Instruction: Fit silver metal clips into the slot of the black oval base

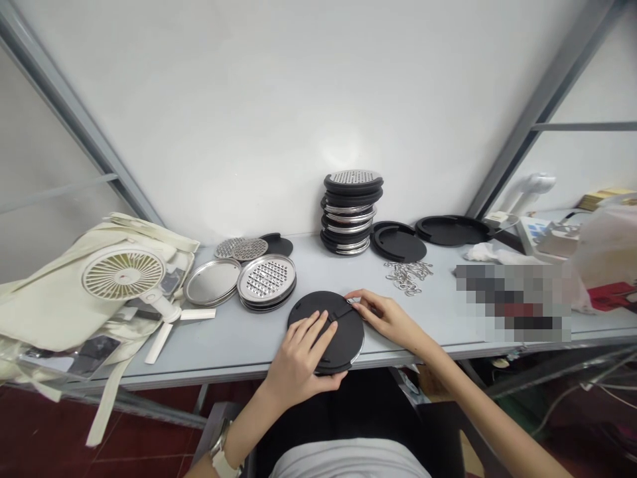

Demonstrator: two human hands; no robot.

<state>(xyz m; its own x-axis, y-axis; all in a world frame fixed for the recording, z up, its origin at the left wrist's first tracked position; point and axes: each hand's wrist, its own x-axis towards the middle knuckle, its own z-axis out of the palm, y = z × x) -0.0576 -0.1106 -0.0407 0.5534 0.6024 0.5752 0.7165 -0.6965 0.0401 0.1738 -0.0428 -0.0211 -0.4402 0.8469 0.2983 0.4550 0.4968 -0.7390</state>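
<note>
A black round plastic disc (pixel 311 305) lies near the table's front edge, with a strip of shiny metal at its lower right rim. My left hand (pixel 301 362) grips it from the near side, fingers flat across the top and thumb under the edge. At the disc's upper right rim, my right hand (pixel 381 315) pinches a small metal wire clip; the fingers hide part of it. Behind that hand lies a loose pile of metal wire clips (pixel 408 275). To the left of the disc sits a stack of round metal graters (pixel 267 280) with black parts beneath.
Metal plates (pixel 210 282) and perforated discs (pixel 243 248) lie at the left, beside a white fan (pixel 124 273) on a cream bag (pixel 44 292). A tall stack of black-rimmed graters (pixel 348 216) stands by the wall. Black holders (pixel 399 241) and a black tray (pixel 452 230) are farther right.
</note>
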